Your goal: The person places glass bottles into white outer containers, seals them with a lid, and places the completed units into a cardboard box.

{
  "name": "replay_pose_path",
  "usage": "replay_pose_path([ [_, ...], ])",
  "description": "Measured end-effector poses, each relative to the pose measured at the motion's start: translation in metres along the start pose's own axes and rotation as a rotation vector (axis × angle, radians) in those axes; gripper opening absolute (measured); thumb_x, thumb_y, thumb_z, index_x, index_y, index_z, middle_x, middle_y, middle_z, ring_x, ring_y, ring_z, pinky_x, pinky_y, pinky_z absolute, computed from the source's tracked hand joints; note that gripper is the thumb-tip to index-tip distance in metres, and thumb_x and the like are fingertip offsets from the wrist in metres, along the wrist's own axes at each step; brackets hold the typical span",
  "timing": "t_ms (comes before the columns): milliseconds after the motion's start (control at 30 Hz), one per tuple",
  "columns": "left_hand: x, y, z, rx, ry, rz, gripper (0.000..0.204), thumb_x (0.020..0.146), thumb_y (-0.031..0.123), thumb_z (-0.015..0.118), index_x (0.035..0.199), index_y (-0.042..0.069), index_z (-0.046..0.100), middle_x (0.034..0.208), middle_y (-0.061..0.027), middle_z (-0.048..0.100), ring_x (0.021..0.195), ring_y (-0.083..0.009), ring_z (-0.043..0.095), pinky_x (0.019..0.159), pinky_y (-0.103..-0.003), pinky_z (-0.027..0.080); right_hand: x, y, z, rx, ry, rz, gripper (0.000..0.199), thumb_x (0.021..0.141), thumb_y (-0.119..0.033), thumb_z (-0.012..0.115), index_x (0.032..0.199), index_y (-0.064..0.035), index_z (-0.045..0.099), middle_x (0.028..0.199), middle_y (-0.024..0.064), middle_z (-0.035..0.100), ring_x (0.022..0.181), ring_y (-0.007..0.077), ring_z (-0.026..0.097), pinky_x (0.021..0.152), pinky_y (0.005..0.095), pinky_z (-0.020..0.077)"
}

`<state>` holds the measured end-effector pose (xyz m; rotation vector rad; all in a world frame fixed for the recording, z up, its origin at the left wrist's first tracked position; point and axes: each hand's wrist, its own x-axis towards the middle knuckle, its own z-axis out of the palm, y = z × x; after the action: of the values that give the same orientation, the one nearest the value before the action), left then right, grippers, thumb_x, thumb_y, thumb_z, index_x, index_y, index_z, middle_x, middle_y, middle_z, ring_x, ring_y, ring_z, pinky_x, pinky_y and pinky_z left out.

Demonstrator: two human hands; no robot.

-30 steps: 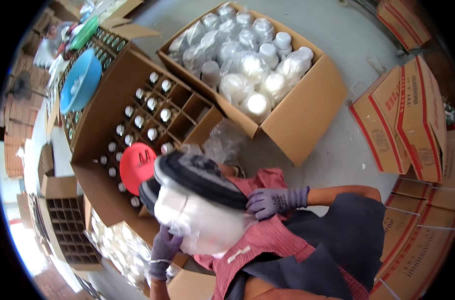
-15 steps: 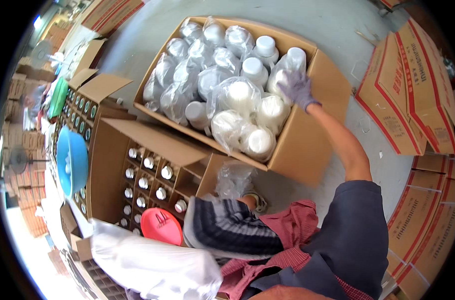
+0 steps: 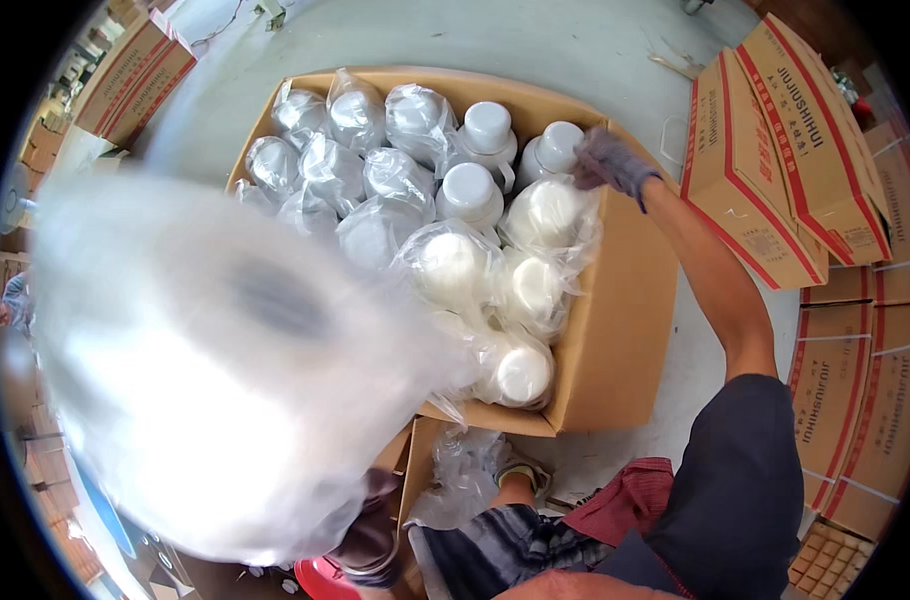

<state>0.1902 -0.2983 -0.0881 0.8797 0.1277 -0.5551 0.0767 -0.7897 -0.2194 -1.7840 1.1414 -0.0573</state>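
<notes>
An open carton (image 3: 615, 320) on the floor holds several grey and white lidded bottles, many wrapped in clear plastic bags. My right hand (image 3: 615, 165), in a grey-purple glove, is at the carton's far right corner beside a grey-lidded bottle (image 3: 558, 150). Its fingers are bunched; what they pinch, if anything, is hidden. Next to it is a bagged white bottle (image 3: 545, 215). My left hand (image 3: 370, 525), in a dark glove, is low in front, gripping a big translucent plastic bag (image 3: 205, 370). The bag is motion-smeared and covers the left of the carton.
Red-striped cartons (image 3: 765, 170) lean and stack on the right. Another striped carton (image 3: 135, 75) is at the far left. Crumpled clear plastic (image 3: 460, 475) lies by my foot. A red basin (image 3: 325, 580) and the blue basin (image 3: 100, 500) are partly hidden behind the bag.
The plastic bag has swung up and forward over the left of the carton, and my left glove now shows. My right hand has moved slightly toward the carton's far right corner. The view has shifted.
</notes>
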Motion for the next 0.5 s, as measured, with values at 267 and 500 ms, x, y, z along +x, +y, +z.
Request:
replay_pose_path([
  [267,0.037,-0.074,-0.061,1.49,-0.321,0.493,0.021,0.081,0.01,0.061,0.101,0.007,0.068,0.089,-0.011,0.07,0.082,-0.029,0.067,0.073,-0.04,0.053,0.057,0.029,0.037,-0.963,-0.245,-0.223,0.023,0.086,-0.024,0.053,0.085,-0.0042,0.065,0.089,0.0087,0.07,0.079,0.0236,0.065,0.072,0.0348,0.0497],
  [500,0.071,-0.151,-0.049,0.926,-0.21,0.481,0.01,0.087,0.014,0.052,0.08,0.008,0.057,0.069,-0.0028,0.059,0.058,-0.0129,0.055,0.05,-0.024,0.041,0.056,0.015,0.054,-0.509,-0.145,0.166,0.038,0.087,-0.035,0.053,0.109,-0.0069,0.068,0.106,0.0065,0.068,0.092,0.0199,0.062,0.081,0.0334,0.0474],
])
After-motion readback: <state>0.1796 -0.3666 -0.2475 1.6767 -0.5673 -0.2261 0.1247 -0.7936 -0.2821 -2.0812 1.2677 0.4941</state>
